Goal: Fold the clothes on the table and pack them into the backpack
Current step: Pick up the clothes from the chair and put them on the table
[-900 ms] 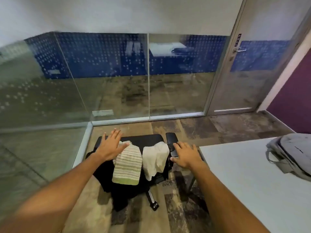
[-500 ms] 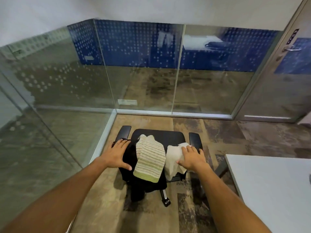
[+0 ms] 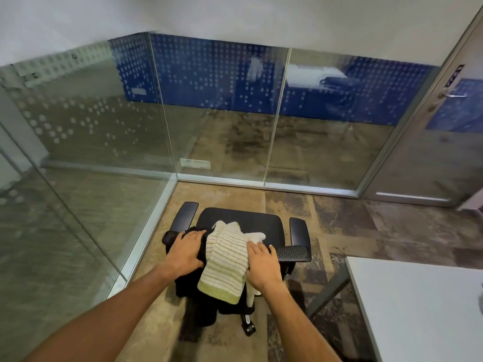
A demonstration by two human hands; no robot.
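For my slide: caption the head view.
Both hands, left and right, rest on clothes draped over an office chair.

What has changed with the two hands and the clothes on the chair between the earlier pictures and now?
The left hand moved from the striped cloth onto the black garment. The right hand moved from the armrest onto the white cloth, at the striped cloth's edge. The clothes remain draped over the chair; nothing is lifted.
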